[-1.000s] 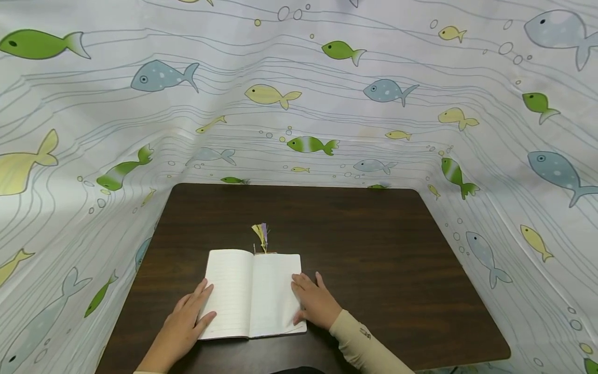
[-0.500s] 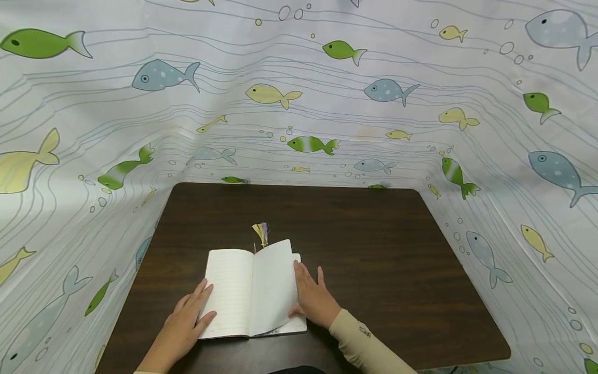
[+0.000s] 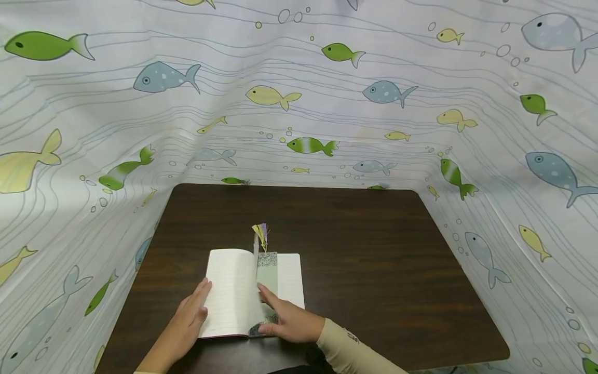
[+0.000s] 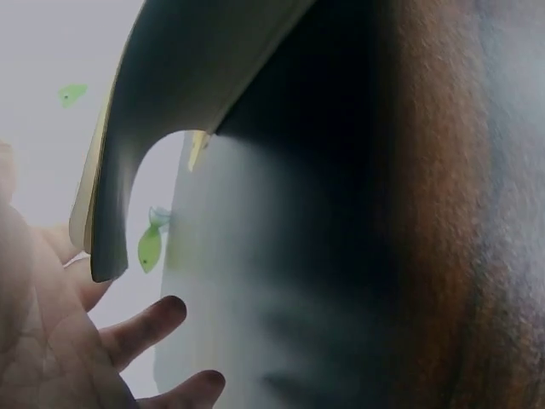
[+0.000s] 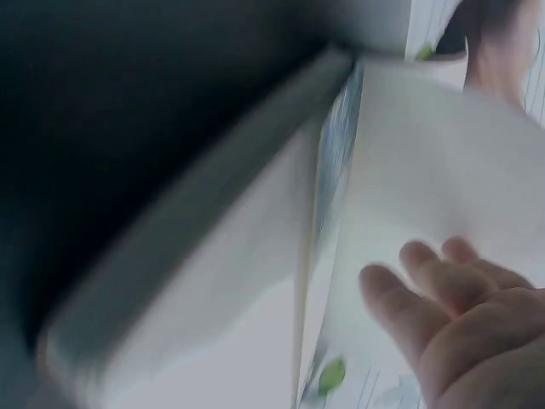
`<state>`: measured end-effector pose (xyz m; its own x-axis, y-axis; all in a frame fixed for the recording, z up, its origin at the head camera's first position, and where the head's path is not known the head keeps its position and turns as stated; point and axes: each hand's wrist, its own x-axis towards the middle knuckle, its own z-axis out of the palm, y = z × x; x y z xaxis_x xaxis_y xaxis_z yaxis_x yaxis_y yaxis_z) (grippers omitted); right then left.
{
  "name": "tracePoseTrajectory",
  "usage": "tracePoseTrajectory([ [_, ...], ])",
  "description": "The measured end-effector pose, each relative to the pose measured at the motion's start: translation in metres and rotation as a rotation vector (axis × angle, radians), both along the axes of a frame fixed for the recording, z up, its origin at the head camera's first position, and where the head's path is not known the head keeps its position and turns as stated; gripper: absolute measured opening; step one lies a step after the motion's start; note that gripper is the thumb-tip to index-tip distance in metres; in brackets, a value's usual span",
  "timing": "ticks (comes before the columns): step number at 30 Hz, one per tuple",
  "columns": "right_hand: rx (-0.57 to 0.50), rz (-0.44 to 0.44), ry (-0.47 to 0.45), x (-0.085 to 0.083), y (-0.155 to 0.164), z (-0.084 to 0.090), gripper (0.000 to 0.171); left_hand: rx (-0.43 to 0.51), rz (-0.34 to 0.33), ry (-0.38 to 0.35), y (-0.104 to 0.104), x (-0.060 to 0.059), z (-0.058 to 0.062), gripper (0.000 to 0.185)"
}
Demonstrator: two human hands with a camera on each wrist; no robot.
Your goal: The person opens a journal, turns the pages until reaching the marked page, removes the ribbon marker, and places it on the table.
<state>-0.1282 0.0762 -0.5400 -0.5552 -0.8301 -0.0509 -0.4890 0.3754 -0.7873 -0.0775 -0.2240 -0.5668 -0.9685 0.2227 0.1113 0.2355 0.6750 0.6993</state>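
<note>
An open notebook (image 3: 229, 296) with lined pages lies on the table. My left hand (image 3: 184, 319) rests along its left edge; the left wrist view shows the cover edge (image 4: 111, 247) against the hand, with fingers extended beside it. My right hand (image 3: 294, 319) is over the right half, its outstretched fingers against a page (image 5: 434, 153) that stands up near the spine. Beneath that turning page, a pale green bookmark (image 3: 268, 278) with dark patterned ends lies on the right page (image 3: 290, 278). Its yellow and purple tassel (image 3: 261, 234) sticks out past the top edge.
The dark wood-grain table (image 3: 364, 259) extends behind and to the right of the notebook. A white curtain (image 3: 327, 114) printed with fish surrounds its back and sides.
My right hand has moved left from the right edge, pushing the right page up toward the spine. The bookmark beneath has come into view. My left hand has barely moved.
</note>
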Motion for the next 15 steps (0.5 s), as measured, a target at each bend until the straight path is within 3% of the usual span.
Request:
tracePoseTrajectory([
  [4,0.072,0.097,0.089,0.007,-0.013,-0.006,0.082,0.157,-0.006,-0.056,0.002,-0.001,0.005,0.066],
  [7,0.121,0.144,0.149,0.008,-0.019,-0.009,0.075,0.225,-0.017,-0.058,0.003,-0.003,0.008,0.066],
  [9,0.145,0.155,0.146,0.008,-0.020,-0.011,0.072,0.193,-0.021,-0.035,0.003,-0.005,0.007,0.071],
  [15,0.160,0.144,0.110,0.001,-0.014,-0.011,0.068,-0.028,-0.009,0.066,0.003,-0.004,-0.002,0.095],
])
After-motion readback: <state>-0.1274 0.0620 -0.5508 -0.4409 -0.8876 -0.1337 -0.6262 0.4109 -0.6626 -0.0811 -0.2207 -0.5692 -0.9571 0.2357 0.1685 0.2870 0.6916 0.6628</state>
